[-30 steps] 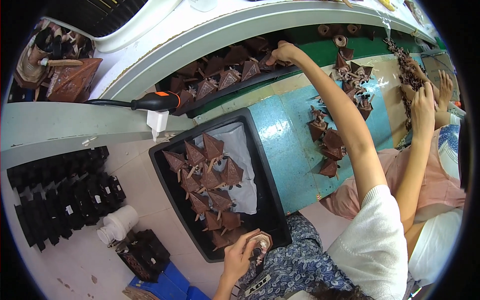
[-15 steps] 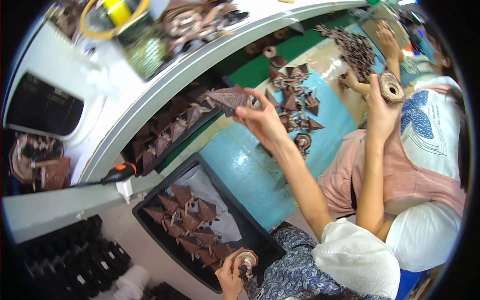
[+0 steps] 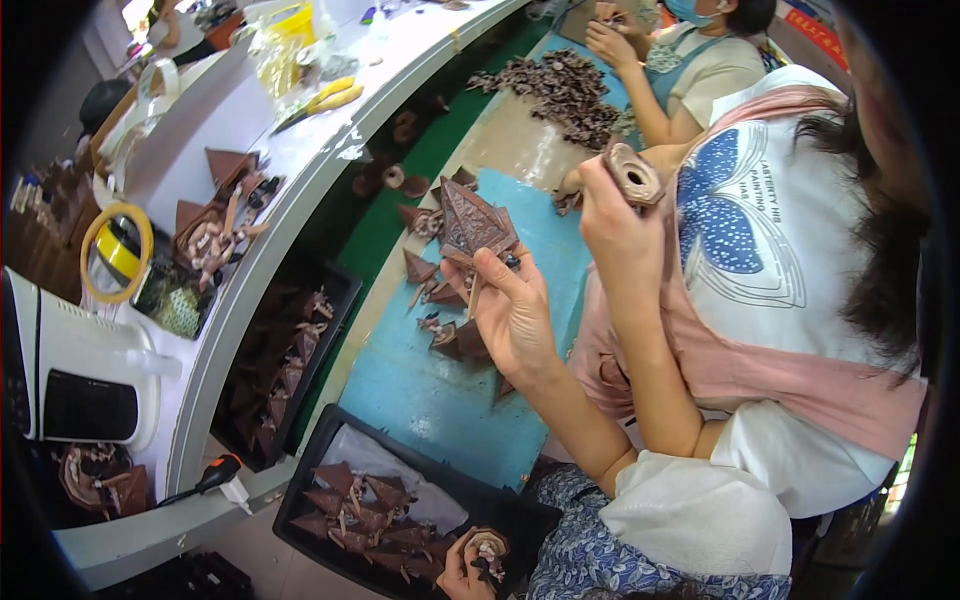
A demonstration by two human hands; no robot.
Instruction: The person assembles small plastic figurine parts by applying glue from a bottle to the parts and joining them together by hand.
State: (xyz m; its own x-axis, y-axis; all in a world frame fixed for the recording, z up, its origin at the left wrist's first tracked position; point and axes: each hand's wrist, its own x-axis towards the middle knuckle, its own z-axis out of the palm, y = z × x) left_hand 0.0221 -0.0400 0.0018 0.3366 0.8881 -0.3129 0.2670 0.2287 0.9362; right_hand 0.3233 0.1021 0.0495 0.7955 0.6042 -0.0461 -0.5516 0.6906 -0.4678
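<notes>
My left hand (image 3: 463, 572), at the lower edge, is closed on an octagonal resin ornament (image 3: 488, 545) with small pale and dark parts, beside the near corner of a black tray (image 3: 298, 482). Several brown pointed-roof ornaments (image 3: 375, 515) lie in this tray with translucent plastic sheeting. Above the blue mat (image 3: 395, 385), my right hand (image 3: 510, 305) grips another brown pointed-roof ornament (image 3: 470, 228) by its lower edge, its point upward. Thumb and fingers cover part of its underside. More brown pieces (image 3: 458, 342) lie on the mat behind that hand.
A co-worker's hand (image 3: 620, 205) holds an octagonal base (image 3: 635, 178) close on the right. Farther off, another person sits by a pile of small brown pieces (image 3: 560, 95). A second dark tray (image 3: 345, 290) sits below the curved white bench (image 3: 215, 300), which carries pliers (image 3: 320, 103) and yellow tape (image 3: 118, 253).
The view has turned. My right hand has moved its pointed ornament from beside the second dark tray to over the blue mat and tipped it upright. My left hand keeps its hold.
</notes>
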